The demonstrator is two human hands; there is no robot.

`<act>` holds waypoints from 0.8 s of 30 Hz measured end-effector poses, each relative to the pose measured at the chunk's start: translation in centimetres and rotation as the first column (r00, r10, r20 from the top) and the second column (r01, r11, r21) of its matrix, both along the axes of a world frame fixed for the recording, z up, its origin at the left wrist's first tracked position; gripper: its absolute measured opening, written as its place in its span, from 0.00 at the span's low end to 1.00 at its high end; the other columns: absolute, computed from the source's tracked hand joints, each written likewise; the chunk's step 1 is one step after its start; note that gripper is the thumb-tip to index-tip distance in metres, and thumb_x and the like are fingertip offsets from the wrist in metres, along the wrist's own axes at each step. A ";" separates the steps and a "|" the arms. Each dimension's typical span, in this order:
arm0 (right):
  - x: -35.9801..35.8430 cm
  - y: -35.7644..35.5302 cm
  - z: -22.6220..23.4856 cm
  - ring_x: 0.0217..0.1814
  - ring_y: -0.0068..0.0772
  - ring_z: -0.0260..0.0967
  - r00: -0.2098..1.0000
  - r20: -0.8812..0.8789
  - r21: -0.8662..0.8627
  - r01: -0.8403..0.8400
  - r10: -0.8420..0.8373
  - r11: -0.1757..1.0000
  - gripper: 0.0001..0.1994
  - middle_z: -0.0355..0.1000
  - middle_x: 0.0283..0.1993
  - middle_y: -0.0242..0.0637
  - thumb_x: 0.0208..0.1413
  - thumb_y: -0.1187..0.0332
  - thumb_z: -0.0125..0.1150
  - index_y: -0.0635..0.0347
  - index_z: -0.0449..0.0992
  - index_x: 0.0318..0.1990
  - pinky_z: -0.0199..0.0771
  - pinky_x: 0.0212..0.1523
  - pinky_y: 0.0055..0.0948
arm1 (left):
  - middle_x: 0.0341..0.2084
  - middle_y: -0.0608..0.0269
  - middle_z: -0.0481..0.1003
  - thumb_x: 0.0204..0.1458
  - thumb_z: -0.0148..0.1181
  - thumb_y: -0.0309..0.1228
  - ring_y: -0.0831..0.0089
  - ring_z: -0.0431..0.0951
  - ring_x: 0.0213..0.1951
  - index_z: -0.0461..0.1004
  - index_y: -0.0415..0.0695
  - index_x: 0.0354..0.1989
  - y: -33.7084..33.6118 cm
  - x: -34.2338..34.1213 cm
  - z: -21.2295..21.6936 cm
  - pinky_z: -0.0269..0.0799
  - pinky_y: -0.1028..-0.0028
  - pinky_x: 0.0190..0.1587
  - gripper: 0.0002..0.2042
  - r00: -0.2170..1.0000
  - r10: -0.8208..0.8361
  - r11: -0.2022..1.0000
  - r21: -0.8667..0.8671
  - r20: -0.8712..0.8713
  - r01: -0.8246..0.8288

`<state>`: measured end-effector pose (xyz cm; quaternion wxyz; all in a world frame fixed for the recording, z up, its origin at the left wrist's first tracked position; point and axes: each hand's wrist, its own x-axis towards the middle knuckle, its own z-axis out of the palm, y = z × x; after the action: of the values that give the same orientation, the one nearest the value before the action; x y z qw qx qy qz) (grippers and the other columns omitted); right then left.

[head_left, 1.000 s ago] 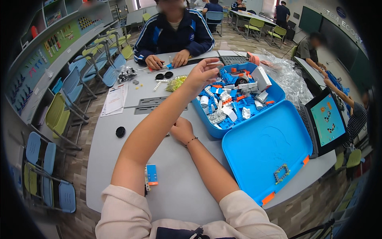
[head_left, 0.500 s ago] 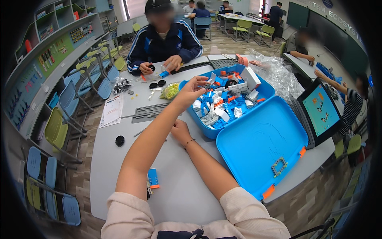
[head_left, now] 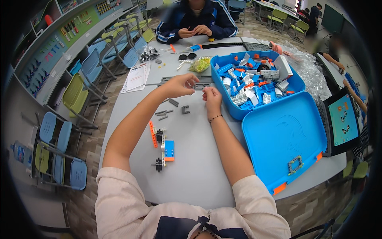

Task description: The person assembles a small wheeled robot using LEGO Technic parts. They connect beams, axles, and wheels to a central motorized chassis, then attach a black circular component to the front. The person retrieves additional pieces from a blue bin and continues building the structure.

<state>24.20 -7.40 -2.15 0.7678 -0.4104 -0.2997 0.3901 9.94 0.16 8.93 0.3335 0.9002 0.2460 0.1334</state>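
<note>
Over the table, just left of the blue storage box (head_left: pixel 234 111), my left hand (head_left: pixel 180 85) has its fingers curled toward the thumb. A small greyish piece seems to be between them, too small to make out. My right hand (head_left: pixel 213 99) is closed close beside it, fingertips pinched; what they hold is hidden. Below the hands lie a dark grey bracket-shaped piece (head_left: pixel 186 109) and several short grey rods (head_left: pixel 162 115). Nearer me sits a partly built model with a blue block (head_left: pixel 169 149), white beams and black round parts. An orange beam (head_left: pixel 153 134) lies beside it.
The box is full of building pieces; its lid (head_left: pixel 284 139) lies open, bearing a small rectangular frame (head_left: pixel 295 164). A laptop (head_left: pixel 340 119) stands at right. Papers (head_left: pixel 137 77), a bag of yellow-green pieces (head_left: pixel 200 64) and crumpled plastic wrap (head_left: pixel 314 75) lie around. Another person (head_left: pixel 197 24) sits opposite.
My left hand has moved from above the box back toward me, beside my right hand. The view has shifted, uncovering the model and grey rods. The person opposite has brought their hands together.
</note>
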 end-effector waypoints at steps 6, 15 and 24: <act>-0.1 -1.3 0.3 0.25 0.14 0.62 0.997 0.037 0.020 0.067 -0.068 0.998 0.09 0.69 0.25 0.26 0.57 0.66 0.55 0.58 0.72 0.27 0.63 0.27 0.16 | 0.37 0.56 0.75 0.45 0.62 0.39 0.66 0.76 0.37 0.71 0.45 0.47 -0.2 -0.1 -4.3 0.72 0.69 0.41 0.20 0.956 0.100 0.989 0.130 -0.276 -0.066; 0.2 -1.8 -0.7 0.26 0.17 0.63 0.949 0.304 -0.017 0.088 -0.079 0.996 0.08 0.70 0.26 0.27 0.54 0.67 0.58 0.60 0.74 0.27 0.64 0.27 0.20 | 0.38 0.58 0.74 0.52 0.59 0.37 0.72 0.74 0.38 0.70 0.42 0.49 -1.5 -7.5 -1.7 0.69 0.73 0.43 0.18 0.891 0.430 0.891 0.088 0.148 -0.445; -4.1 -4.3 0.2 0.70 0.45 0.45 -0.095 0.994 -0.051 0.090 0.059 0.995 0.21 0.55 0.66 0.41 0.55 0.54 0.53 0.43 0.67 0.57 0.42 0.65 0.60 | 0.36 0.57 0.72 0.47 0.58 0.25 0.65 0.71 0.41 0.72 0.39 0.40 -10.3 -24.3 -10.4 0.67 0.69 0.46 0.11 0.571 0.714 0.547 0.186 0.406 -0.816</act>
<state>20.11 -11.75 -1.91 0.2770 -0.6059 -0.7449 -0.0356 -14.31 -10.16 -1.48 0.1042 0.7138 0.5386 0.4354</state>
